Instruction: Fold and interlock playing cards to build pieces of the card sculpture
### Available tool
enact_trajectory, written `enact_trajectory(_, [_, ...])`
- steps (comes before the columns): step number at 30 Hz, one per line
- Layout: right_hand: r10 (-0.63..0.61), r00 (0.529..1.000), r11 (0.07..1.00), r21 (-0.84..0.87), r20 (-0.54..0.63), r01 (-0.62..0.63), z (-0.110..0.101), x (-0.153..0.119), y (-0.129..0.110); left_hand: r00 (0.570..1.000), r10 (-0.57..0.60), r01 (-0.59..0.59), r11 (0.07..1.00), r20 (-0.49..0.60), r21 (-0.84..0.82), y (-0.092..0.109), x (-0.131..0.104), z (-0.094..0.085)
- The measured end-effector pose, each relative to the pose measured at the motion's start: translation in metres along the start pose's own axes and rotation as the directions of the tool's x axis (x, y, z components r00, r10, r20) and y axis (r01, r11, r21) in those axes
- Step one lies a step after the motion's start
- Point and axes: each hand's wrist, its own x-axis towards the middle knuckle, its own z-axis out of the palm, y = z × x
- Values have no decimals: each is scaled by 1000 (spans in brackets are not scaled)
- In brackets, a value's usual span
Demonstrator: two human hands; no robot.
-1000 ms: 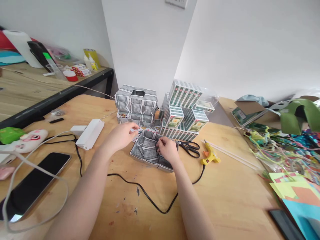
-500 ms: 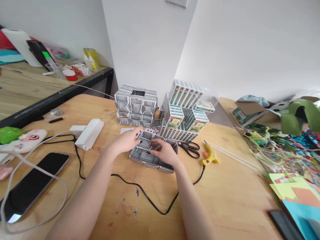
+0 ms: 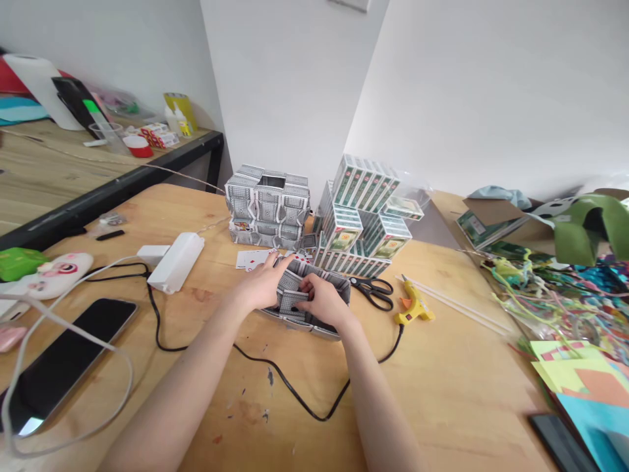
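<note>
An open box-like structure made of grey patterned playing cards (image 3: 295,320) lies on the wooden table between my hands. My left hand (image 3: 265,283) rests over its left end, fingers bent on the rim and wall. My right hand (image 3: 319,299) reaches inside, its fingers closed on a folded card piece (image 3: 293,299) within the box. Behind my left hand lie loose playing cards (image 3: 251,258), faces up. A taller block of folded cards (image 3: 268,206) stands at the back, beside stacked green-and-white card boxes (image 3: 361,216).
Black scissors (image 3: 376,292) and a yellow glue gun (image 3: 415,305) lie to the right, the gun's black cord looping in front of the box. A white adapter (image 3: 177,262) and phone (image 3: 73,360) are left; craft materials (image 3: 545,295) fill the right side.
My left hand has shifted from inside the box to its left end, uncovering loose cards behind. My right hand stays inside, its fingers slightly more closed.
</note>
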Motion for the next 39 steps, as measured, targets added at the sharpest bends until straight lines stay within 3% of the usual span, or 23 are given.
enact_trajectory(12, [23,996,999,46,-92,-19,-5,1,-4,991,18,-25,998,-130,-49,-3,9,8])
enact_trajectory(20, [119,981,993,37,-152,-114,-5,2,-2,985,31,-42,997,-169,-63,-2,9,8])
enact_trajectory(23, [165,980,983,99,-110,-155,-2,3,4,983,43,-55,997,-177,-62,-3,9,8])
enact_trajectory(33, [83,995,975,212,-47,-72,-2,3,4,983,62,-80,992,-174,-97,-8,11,9])
enact_trajectory(39, [208,966,965,191,-151,-178,-1,5,5,977,2,-20,997,-214,-81,-4,13,10])
